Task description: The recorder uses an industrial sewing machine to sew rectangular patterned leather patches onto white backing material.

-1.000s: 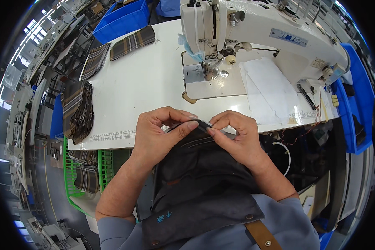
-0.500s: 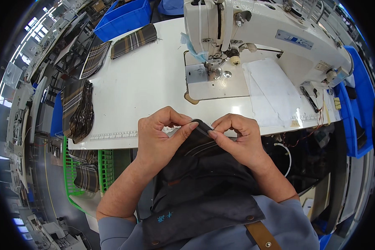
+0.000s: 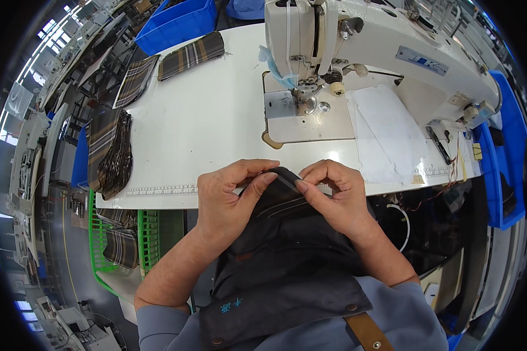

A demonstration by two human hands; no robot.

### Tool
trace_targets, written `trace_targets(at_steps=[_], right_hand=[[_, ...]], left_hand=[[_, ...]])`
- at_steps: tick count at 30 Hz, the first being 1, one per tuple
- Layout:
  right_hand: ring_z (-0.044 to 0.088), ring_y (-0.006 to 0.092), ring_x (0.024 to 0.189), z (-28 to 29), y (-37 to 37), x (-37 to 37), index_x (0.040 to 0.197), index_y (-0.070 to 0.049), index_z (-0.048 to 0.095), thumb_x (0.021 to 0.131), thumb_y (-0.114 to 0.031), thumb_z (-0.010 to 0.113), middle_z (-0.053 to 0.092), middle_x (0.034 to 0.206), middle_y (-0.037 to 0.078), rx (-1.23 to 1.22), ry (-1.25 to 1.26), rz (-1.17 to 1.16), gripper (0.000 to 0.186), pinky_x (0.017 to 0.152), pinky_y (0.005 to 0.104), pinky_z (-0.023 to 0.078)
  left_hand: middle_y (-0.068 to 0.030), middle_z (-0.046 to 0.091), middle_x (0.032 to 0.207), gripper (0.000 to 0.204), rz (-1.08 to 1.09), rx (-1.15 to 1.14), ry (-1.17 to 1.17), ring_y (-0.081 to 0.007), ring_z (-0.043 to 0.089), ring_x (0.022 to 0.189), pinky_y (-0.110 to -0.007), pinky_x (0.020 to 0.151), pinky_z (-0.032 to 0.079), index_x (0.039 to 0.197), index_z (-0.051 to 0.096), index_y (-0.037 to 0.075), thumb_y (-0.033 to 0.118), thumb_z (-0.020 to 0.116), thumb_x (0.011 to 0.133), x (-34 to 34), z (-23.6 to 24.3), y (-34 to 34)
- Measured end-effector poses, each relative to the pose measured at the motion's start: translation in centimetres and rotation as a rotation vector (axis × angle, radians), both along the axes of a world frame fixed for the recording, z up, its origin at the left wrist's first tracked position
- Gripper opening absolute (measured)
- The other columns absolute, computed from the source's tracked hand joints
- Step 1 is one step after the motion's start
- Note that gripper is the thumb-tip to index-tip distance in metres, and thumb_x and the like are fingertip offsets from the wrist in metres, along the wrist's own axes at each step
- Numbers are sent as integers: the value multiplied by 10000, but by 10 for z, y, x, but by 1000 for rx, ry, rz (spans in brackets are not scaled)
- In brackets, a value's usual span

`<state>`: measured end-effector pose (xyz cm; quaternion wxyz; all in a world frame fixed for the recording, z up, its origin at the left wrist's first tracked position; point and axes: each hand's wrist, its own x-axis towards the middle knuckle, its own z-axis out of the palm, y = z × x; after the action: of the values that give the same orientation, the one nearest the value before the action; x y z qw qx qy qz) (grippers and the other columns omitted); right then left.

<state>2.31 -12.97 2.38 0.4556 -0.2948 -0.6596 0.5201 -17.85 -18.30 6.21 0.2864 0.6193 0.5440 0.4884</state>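
A dark striped piece of fabric [image 3: 278, 196] is held up between my two hands, just in front of the table's near edge. Its upper edge looks folded over. My left hand [image 3: 231, 190] pinches that edge between thumb and fingers. A short way to the right, my right hand [image 3: 334, 190] has its thumb pressed against the fingers on the same edge. The fabric's lower part hangs over my dark apron [image 3: 287, 257], and where it ends is hard to make out. Beyond my hands stands a white sewing machine [image 3: 369, 35] with a metal needle plate [image 3: 281, 104].
Plaid fabric stacks [image 3: 108, 155] lie along the left of the white table [image 3: 199, 128]. A green basket [image 3: 150, 234] below holds more plaid pieces. Blue bins [image 3: 178, 23] stand behind and at the right. White paper sheets [image 3: 386, 128] and a black-handled tool [image 3: 439, 145] lie right of the machine.
My left fingers have straightened a little along the fabric's edge, and the thumb has shifted slightly. Both hands keep their pinch. The whole view has shifted slightly.
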Motion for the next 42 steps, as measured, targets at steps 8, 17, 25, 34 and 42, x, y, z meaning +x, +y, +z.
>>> trace_targets(at_steps=[8,17,25,34,42], right_hand=[[657,116,792,-2,3,-1,853,18,653,874,-10,711,721,898,92,-19,14,0,68,735,270,529],[659,123,795,-2,5,1,857,15,661,868,-9,725,721,903,95,11,-18,8,69,728,266,529],[656,121,786,-5,7,-3,844,10,661,863,-13,732,722,901,96,15,-18,-1,78,726,265,529],[650,121,754,4,32,-8,939,3,650,895,-32,704,726,902,82,-92,-109,29,78,670,274,521],[689,297,790,9,86,-5,1090,-1,696,823,-1,644,706,886,146,353,-464,207,271,728,367,557]], left_hand=[[-120,776,939,166,56,-21,59,-135,732,811,-247,733,560,1069,739,-24,79,715,941,3,-4,1],[-66,759,911,222,-43,-319,-340,-57,659,832,-218,769,534,1113,700,-58,124,682,987,-2,-1,10],[-66,748,915,172,-61,-371,-256,-59,660,815,-208,753,530,1058,692,-62,86,690,972,-11,3,18],[-64,743,893,139,-118,-370,-163,-67,663,789,-210,734,526,1026,689,-58,53,700,943,-23,7,60],[-109,760,844,154,-25,-308,341,-199,734,804,-316,743,564,939,781,37,165,773,853,-36,-24,140]])
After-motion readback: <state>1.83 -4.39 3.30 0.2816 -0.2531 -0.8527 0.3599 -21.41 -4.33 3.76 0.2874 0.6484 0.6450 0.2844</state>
